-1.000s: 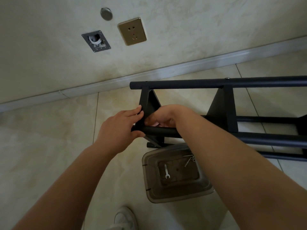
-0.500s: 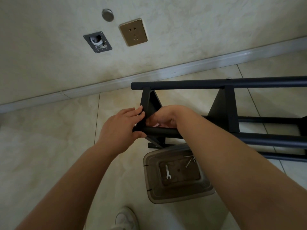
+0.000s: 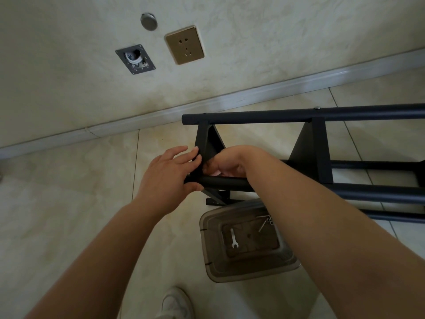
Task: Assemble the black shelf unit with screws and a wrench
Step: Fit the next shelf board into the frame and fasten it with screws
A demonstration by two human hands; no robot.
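A person is working on a black shelf unit [image 3: 299,116] lying on its side on the tiled floor near the wall. The left hand [image 3: 167,176] is gripping the end of its near tube [image 3: 225,180], thumb under, fingers against the end panel [image 3: 207,143]. The right hand [image 3: 230,162] is curling behind the tube; what it holds cannot be told. A wrench [image 3: 234,238] and screws [image 3: 266,221] are lying in a clear bin [image 3: 213,261] below.

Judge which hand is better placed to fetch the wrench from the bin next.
Probably the right hand: its arm passes directly above the bin holding the wrench, while the left hand grips the shelf frame at its end, steadying it.
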